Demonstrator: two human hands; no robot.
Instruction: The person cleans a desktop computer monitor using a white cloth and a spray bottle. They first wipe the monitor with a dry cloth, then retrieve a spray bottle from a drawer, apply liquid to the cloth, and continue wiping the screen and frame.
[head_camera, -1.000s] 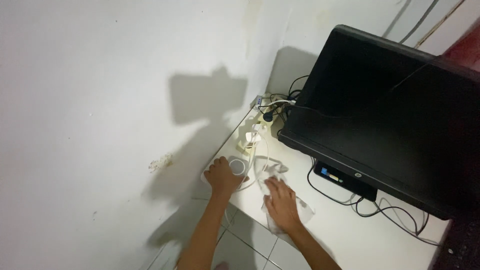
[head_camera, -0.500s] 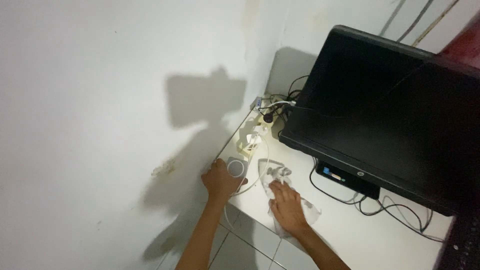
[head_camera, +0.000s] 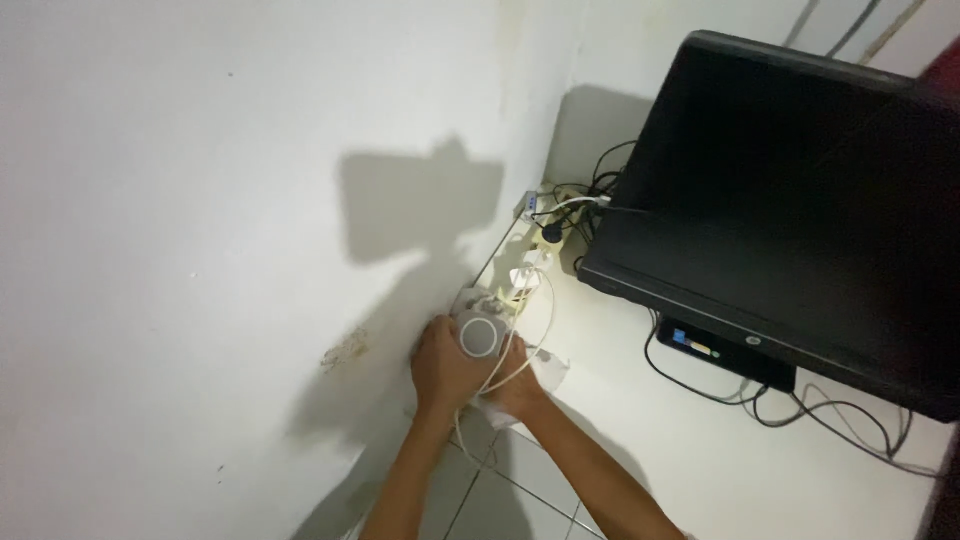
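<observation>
White round device (head_camera: 479, 336) under left hand (head_camera: 445, 365), right hand (head_camera: 517, 385) beside

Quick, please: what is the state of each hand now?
Left hand: closed on the round white device.
Right hand: on the white cloth; grip cannot be told.

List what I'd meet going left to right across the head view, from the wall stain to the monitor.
Brownish wall stain → left hand → round white device → right hand → white plug with cables → black monitor → tangle of black cables on the white desk.
</observation>
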